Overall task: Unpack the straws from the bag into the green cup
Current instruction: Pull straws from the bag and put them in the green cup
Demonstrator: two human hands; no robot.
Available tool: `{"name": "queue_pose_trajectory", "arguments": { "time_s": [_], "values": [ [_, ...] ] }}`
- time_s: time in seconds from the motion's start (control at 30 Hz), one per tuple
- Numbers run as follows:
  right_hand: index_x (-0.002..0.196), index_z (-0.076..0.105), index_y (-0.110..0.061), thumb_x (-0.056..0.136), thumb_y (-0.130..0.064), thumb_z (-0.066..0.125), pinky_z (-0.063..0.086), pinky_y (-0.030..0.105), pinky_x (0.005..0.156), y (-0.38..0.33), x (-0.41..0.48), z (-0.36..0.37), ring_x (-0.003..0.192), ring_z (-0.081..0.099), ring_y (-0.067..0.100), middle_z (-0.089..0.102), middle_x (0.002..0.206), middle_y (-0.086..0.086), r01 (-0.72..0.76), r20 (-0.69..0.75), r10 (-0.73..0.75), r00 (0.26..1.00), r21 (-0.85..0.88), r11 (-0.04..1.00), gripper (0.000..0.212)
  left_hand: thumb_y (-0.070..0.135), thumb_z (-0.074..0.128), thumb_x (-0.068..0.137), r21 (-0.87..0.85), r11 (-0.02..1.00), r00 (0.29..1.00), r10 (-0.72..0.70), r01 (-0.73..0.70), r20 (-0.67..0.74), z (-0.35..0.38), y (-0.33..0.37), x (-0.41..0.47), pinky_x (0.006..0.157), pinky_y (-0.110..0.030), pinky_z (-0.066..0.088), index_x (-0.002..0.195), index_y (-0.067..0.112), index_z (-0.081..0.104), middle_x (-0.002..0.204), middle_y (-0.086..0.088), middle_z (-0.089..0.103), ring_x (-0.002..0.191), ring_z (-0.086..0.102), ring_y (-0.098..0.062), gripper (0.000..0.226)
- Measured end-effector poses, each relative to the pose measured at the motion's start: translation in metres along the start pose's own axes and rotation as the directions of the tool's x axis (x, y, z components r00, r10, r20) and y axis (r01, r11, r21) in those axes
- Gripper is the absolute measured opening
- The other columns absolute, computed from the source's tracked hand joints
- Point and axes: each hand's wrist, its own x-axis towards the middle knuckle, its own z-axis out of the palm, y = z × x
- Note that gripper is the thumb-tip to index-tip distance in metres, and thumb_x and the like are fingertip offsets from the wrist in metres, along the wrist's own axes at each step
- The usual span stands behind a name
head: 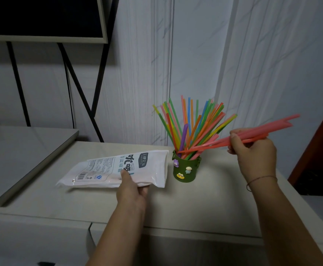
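A dark green cup (pixel 186 170) with small cartoon figures on its side stands on the pale counter (pixel 195 204), with several colourful straws (pixel 191 123) fanning out of it. My right hand (pixel 252 150) is shut on a bundle of pink straws (pixel 268 128), whose lower tips reach the cup's rim while the upper ends point up to the right. To the left of the cup lies a white plastic bag (pixel 107 170) with printed text, its mouth facing the cup. My left hand (pixel 132 191) grips the bag's near edge, thumb on top.
A raised grey slab (pixel 22 156) sits on the left. Black metal legs (pixel 84 93) of a framed dark panel (pixel 41 18) stand behind it against the white wall. A dark red door edge (pixel 318 150) is at the right. The counter's front edge drops off below my arms.
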Motion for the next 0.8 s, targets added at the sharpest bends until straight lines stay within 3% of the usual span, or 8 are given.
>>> {"name": "queue_pose_trajectory", "arguments": {
  "time_s": [0.1,0.17,0.23,0.3,0.43,0.63,0.8],
  "values": [
    [0.096,0.068,-0.010,0.088,-0.017,0.060,0.049,0.020,0.070,0.000,-0.001,0.004,0.071,0.067,0.020,0.067,0.076,0.008,0.025,0.014,-0.025,1.000,-0.014,1.000,0.014,0.024,0.053,0.096,0.000,1.000,1.000,-0.004,0.004,0.018,-0.003,0.000,0.003,0.060,-0.040,0.059,0.110,0.019,0.052,0.086,0.000,0.063,0.073,0.062,-0.014,0.015],
    [0.098,0.069,-0.009,0.088,-0.018,0.060,0.047,0.015,0.068,0.000,0.000,0.007,0.072,0.067,0.019,0.068,0.078,0.008,0.033,0.018,-0.033,0.999,-0.031,0.999,0.016,0.024,0.053,0.096,-0.001,1.000,1.000,-0.003,0.003,0.030,-0.004,0.000,0.005,0.049,-0.036,0.056,0.111,0.020,0.052,0.086,0.001,0.064,0.074,0.062,-0.014,0.016],
    [0.099,0.069,-0.009,0.087,-0.018,0.060,0.048,0.016,0.069,-0.001,0.000,0.009,0.073,0.068,0.019,0.069,0.081,0.009,0.054,0.021,-0.053,0.998,-0.052,0.997,0.017,0.024,0.053,0.096,-0.002,1.000,0.999,-0.008,0.008,0.035,-0.004,0.000,0.005,0.054,-0.038,0.057,0.113,0.020,0.051,0.087,0.001,0.064,0.075,0.062,-0.015,0.017],
    [0.098,0.069,-0.009,0.087,-0.018,0.061,0.053,0.026,0.076,-0.003,0.001,0.011,0.076,0.069,0.021,0.070,0.084,0.010,0.087,0.029,-0.085,0.996,-0.077,0.993,0.016,0.024,0.053,0.096,-0.002,1.000,0.999,-0.017,0.017,0.032,-0.003,0.001,0.005,0.058,-0.040,0.058,0.114,0.020,0.051,0.087,0.000,0.063,0.075,0.062,-0.015,0.018],
    [0.100,0.070,-0.006,0.085,-0.019,0.062,0.056,0.038,0.083,-0.004,0.003,0.017,0.079,0.070,0.024,0.072,0.088,0.011,0.123,0.059,-0.118,0.991,-0.099,0.987,0.020,0.023,0.053,0.096,-0.011,1.000,0.999,-0.025,0.025,0.029,-0.002,-0.001,0.006,0.050,-0.037,0.055,0.118,0.018,0.052,0.087,-0.001,0.064,0.075,0.062,-0.016,0.023],
    [0.099,0.070,-0.009,0.086,-0.018,0.062,0.049,0.022,0.075,-0.006,0.008,0.020,0.075,0.068,0.020,0.068,0.080,0.005,0.164,0.106,-0.150,0.983,-0.140,0.977,0.017,0.022,0.054,0.096,-0.034,0.999,0.999,-0.040,0.040,0.029,0.002,-0.002,0.007,0.052,-0.039,0.055,0.121,0.016,0.052,0.087,-0.002,0.064,0.076,0.062,-0.016,0.026],
    [0.098,0.070,-0.011,0.086,-0.019,0.062,0.047,0.017,0.068,-0.004,0.012,0.020,0.071,0.068,0.018,0.066,0.075,0.003,0.139,0.122,-0.122,0.985,-0.145,0.980,0.016,0.022,0.053,0.096,-0.043,0.998,0.998,-0.050,0.051,0.033,0.002,-0.004,0.010,0.051,-0.038,0.055,0.122,0.016,0.052,0.087,-0.002,0.064,0.075,0.062,-0.016,0.027]
  ]
}}
